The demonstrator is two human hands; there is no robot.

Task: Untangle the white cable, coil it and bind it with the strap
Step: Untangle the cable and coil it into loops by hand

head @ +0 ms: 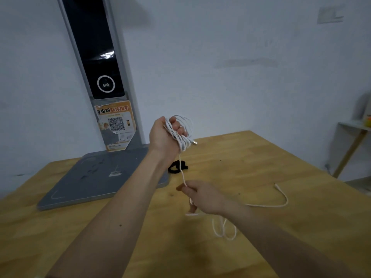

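Left grip (pixel 167 135) clenched on the white cable (pixel 181 130) coil, held above the table (pixel 281 247); right grip (pixel 202 196) pinches the feed strand.
You're mid-coil, I'd say: wrap the loose tail (it trails right), then grab the strap (pixel 177 167) behind your hands. Grey stand (pixel 104 175), white wall.

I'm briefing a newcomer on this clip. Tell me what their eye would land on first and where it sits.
First, the left hand, raised mid-frame and gripping a bundle of coiled white cable, one strand dropping to the right hand, which pinches it low over the wooden table. Behind them, the tall grey kiosk with an orange QR sticker stands at the left. The black strap lies on the table between the hands.
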